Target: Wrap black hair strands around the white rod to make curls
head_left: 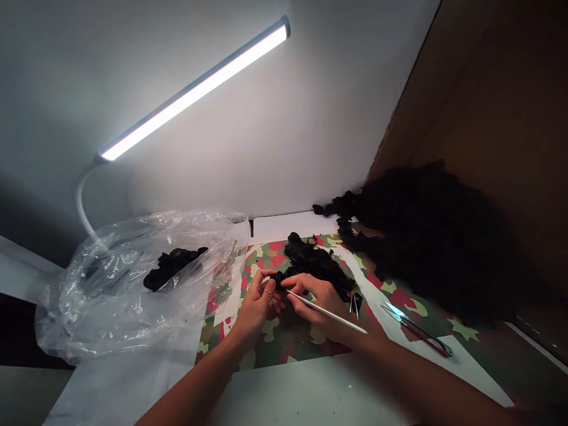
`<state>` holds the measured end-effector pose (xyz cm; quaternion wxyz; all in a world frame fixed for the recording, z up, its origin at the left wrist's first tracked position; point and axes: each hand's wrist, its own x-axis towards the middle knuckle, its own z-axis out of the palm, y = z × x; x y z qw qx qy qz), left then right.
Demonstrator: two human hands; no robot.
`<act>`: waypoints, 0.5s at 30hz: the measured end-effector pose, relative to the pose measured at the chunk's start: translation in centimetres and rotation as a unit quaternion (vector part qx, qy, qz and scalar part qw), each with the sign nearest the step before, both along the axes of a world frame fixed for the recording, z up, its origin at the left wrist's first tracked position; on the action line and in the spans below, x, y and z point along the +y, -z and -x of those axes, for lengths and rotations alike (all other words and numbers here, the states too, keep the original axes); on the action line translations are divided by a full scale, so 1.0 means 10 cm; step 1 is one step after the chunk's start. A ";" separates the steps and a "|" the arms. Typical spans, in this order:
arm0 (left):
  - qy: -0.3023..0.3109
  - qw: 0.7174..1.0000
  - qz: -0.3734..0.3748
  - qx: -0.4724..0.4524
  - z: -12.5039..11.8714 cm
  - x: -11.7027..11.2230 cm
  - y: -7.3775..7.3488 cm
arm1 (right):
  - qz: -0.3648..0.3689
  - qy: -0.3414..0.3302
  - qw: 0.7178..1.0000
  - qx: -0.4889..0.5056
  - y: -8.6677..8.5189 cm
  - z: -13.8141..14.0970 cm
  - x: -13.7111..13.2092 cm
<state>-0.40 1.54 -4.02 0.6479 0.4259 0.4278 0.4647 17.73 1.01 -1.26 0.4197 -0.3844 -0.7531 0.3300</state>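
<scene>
white wall [310,136] at the back, lit by a bar lamp [195,89] that slants from nine toward twelve o'clock. brown cardboard [488,89] closes off the two o'clock side. on the pale table [319,396] lies a camouflage mat [284,343], and both hands work over it at centre.

left hand [257,307]: fingers closed in a pinch on a small black piece [278,281], held clear of the mat and turned toward the other hand, apparently to present it to the tool.

right hand [322,305]: closed on a thin white stick [328,313], gripped like a pen. its tip points to nine o'clock and meets the piece, its tail runs out to four o'clock. the hold looks suited to fine work at the tip.

surroundings: a pile [315,260] of like black pieces lies just beyond the hands at twelve o'clock, touching the right fingers. a large dark curly heap [444,242] fills two to three o'clock. a clear bag [133,284] at nine o'clock holds more black pieces. tweezers [354,305] lie just beside the right hand, snips [417,331] further out at four o'clock.

obstructions: the pile crowds the hands from behind, and the bag's edge laps onto the mat at the left.
</scene>
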 end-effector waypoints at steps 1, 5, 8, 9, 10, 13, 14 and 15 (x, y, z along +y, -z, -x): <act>-0.002 1.000 0.001 0.005 0.00 0.00 0.01 | 0.016 0.001 1.000 0.009 -0.01 0.00 -0.01; 0.009 1.000 0.009 0.014 0.00 0.02 0.01 | 0.029 0.013 0.999 0.007 -0.04 0.01 -0.02; 0.013 1.000 0.002 0.028 0.01 0.03 -0.01 | 0.001 0.030 0.999 -0.017 -0.03 0.02 -0.01; 0.008 0.999 -0.007 0.043 0.01 0.02 -0.02 | -0.010 0.035 0.999 -0.023 -0.01 0.03 -0.02; -0.002 0.998 -0.019 0.061 0.01 0.02 -0.02 | -0.021 0.040 0.999 -0.028 0.01 0.04 -0.02; -0.030 0.991 -0.061 0.114 0.03 0.00 -0.01 | -0.068 0.040 0.996 -0.040 0.08 0.07 -0.03; -0.030 0.990 -0.072 0.122 0.03 -0.01 -0.01 | -0.092 0.038 0.994 -0.048 0.11 0.08 -0.03; -0.024 0.989 -0.078 0.123 0.03 -0.01 -0.02 | -0.118 0.039 0.990 -0.059 0.13 0.08 -0.02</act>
